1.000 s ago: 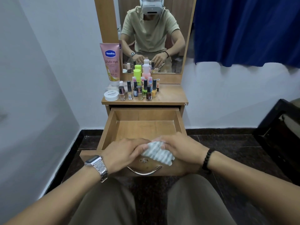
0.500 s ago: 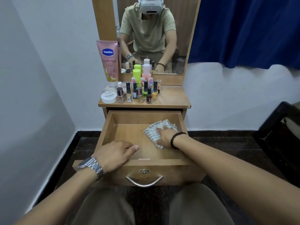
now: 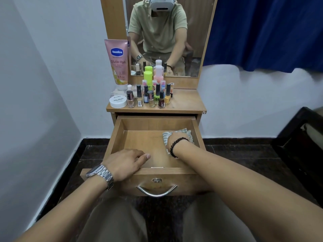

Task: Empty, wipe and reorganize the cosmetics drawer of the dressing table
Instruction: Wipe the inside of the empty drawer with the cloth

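Right hand (image 3: 175, 139) pushed striped cloth (image 3: 185, 132) into drawer (image 3: 117, 135) back-right corner, pressing it flat; left hand (image 3: 125, 164) loosely open, steadying front edge. Wiping underway.

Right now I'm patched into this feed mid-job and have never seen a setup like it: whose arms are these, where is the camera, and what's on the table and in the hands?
There is no machine here. A person wears one wide-angle camera on the head, looking forward and down, so the two bare arms coming in from the bottom are their own. The mirror ahead reflects that person seated with the headset on.

The drawer of the dressing table is pulled open and holds no cosmetics. The right hand, with a bead bracelet on the wrist, presses a striped cloth on the drawer floor near the back right corner. The left hand, above a metal watch, rests on the drawer's front edge and holds nothing.

On the tabletop stand the cosmetics: a pink Vaseline tube, a white round jar, and a cluster of small nail polish bottles.
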A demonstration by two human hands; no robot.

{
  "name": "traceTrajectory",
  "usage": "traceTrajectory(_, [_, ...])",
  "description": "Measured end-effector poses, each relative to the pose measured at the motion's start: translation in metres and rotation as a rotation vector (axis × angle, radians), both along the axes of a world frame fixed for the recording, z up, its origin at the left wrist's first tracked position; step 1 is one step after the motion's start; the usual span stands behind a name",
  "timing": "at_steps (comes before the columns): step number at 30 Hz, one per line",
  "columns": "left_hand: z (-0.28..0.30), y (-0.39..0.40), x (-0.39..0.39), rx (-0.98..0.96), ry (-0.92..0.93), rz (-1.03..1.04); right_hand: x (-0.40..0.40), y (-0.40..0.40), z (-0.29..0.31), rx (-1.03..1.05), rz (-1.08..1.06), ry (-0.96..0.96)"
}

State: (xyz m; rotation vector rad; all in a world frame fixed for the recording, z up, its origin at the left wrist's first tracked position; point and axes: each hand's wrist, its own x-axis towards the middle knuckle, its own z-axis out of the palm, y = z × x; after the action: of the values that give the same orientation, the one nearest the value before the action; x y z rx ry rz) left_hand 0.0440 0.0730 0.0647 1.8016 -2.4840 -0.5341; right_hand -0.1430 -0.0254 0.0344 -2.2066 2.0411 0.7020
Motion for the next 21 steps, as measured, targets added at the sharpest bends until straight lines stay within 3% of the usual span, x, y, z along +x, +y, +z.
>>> traceTrajectory(2, [0.001,-0.001,-0.001,0.017,-0.013,0.005,0.002,0.002,-0.001,-0.044,-0.022,0.060])
traceTrajectory(9, [0.003,0.001,-0.001,0.049,-0.028,0.008,-0.015,0.001,0.007,-0.034,-0.314,-0.155])
traceTrajectory(14, [0.003,0.002,-0.002,0.039,-0.032,0.005,-0.005,-0.006,0.018,0.153,-0.195,-0.005])
traceTrajectory(21, [0.001,0.001,-0.001,0.055,-0.028,0.008,0.000,0.002,0.030,0.162,-0.002,0.130])
